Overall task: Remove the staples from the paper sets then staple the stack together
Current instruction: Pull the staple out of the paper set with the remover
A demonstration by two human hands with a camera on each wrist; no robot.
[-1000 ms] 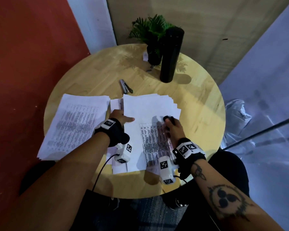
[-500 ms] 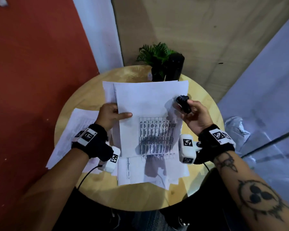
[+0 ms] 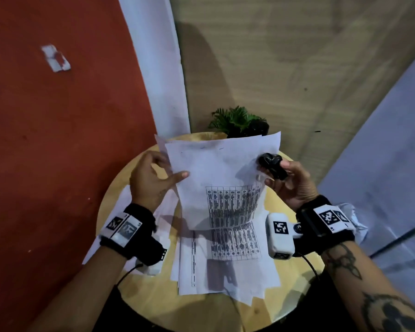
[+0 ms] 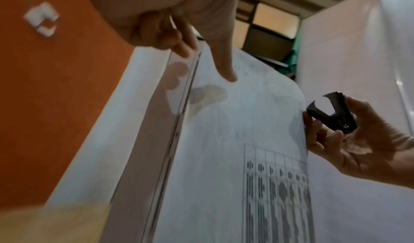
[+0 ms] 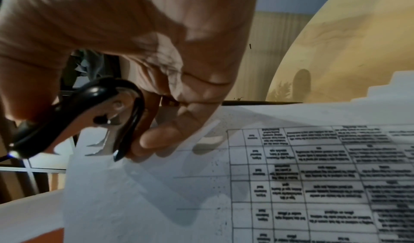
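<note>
I hold a white paper set point(image 3: 221, 168) up off the round wooden table point(image 3: 153, 295), its printed table facing me. My left hand point(image 3: 168, 176) pinches its left edge, thumb in front and fingers behind, as the left wrist view shows at the left hand point(image 4: 190, 48). My right hand point(image 3: 283, 178) grips a black staple remover point(image 3: 272, 165) near the set's upper right edge, and its lower fingers touch that edge. In the right wrist view the staple remover point(image 5: 96, 112) stands with its metal claws apart, just above the paper set point(image 5: 179, 193). Loose printed sheets point(image 3: 225, 259) lie fanned on the table below.
More white sheets point(image 3: 120, 202) lie on the table under my left wrist. A potted green plant point(image 3: 237, 121) and a dark bottle point(image 3: 261, 127) stand at the table's far edge, mostly behind the raised paper. A red wall point(image 3: 58, 164) runs along the left.
Both hands have lifted the paper set from flat on the table to upright in front of me. The right hand rose with the staple remover, and the head view tilted upward.
</note>
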